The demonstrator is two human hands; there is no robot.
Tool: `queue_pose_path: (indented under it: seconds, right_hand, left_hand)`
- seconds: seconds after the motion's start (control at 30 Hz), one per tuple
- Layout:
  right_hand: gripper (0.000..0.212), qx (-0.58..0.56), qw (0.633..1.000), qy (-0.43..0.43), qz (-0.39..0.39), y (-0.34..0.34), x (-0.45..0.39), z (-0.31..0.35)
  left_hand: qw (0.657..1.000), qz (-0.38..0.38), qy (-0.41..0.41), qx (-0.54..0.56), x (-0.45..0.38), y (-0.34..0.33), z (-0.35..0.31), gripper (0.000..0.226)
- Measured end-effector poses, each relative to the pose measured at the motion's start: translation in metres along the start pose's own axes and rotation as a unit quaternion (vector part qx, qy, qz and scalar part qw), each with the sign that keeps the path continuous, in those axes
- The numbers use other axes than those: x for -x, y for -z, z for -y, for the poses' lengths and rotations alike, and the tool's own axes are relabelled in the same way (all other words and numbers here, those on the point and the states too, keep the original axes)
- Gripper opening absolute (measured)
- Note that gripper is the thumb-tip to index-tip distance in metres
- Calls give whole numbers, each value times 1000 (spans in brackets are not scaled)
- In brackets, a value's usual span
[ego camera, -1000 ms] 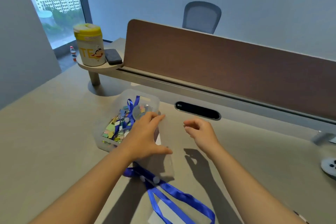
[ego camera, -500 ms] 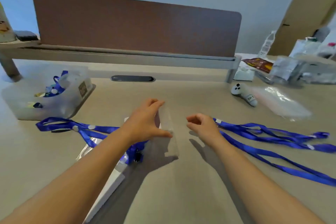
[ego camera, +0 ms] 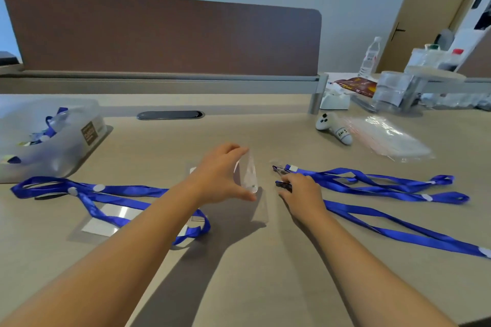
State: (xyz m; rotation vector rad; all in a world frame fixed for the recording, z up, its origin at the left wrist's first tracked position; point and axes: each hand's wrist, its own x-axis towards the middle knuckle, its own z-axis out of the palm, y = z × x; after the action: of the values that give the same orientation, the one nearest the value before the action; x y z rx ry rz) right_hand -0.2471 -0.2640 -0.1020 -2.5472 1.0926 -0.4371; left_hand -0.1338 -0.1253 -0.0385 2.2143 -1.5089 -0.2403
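My left hand (ego camera: 220,178) holds a clear plastic badge sleeve (ego camera: 248,172) on edge above the desk, thumb below and fingers on top. Just to its right, my right hand (ego camera: 303,194) rests on the desk with its fingertips pinching the black clip (ego camera: 282,185) at the end of a blue lanyard (ego camera: 372,186). That lanyard trails off to the right in several loops. A second clip lies just beyond my fingers.
Another blue lanyard (ego camera: 119,191) lies at left over a flat clear sleeve (ego camera: 106,220). A translucent bin (ego camera: 66,146) with lanyards and cards stands far left. A white controller (ego camera: 334,130), a pack of clear sleeves (ego camera: 390,138) and a bottle (ego camera: 369,57) sit at right. A brown divider (ego camera: 164,37) closes off the back.
My view swung right from the bin to the desk's middle. My left hand carried the clear sleeve along, and my right hand came down onto the lanyard's clip.
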Motion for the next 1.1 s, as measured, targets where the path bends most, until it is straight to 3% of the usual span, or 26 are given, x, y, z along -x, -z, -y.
queue_pose_path:
  seconds: [0.17, 0.27, 0.37, 0.43, 0.7, 0.83, 0.97, 1.1]
  right_hand:
    - [22, -40, 998, 42, 10, -2, -2, -3]
    - [20, -144, 989, 30, 6, 5, -3, -1]
    - [20, -288, 957, 5, 32, 16, -2, 6]
    - [20, -308, 950, 2, 43, 21, -3, 12]
    - [49, -400, 902, -32, 159, 29, 5, 26]
    - [52, -385, 909, 1, 160, 29, 7, 28]
    - [32, -337, 923, 16, 184, 29, 8, 31]
    - [20, -281, 948, 26, 149, 25, 8, 32]
  left_hand:
    - [1000, 2, 10, 16, -12, -14, 2, 94]
    - [1000, 0, 17, 20, -10, -18, 3, 94]
    - [1000, -7, 20, 18, -8, -14, 5, 94]
    - [1000, -12, 22, 16, -6, -10, 5, 93]
    - [999, -14, 29, 16, 10, -5, 6, 92]
    - [999, -15, 31, 14, 12, -4, 6, 91]
    - [999, -16, 35, 11, 13, -4, 9, 92]
    - [999, -21, 38, 14, 13, -3, 13, 91]
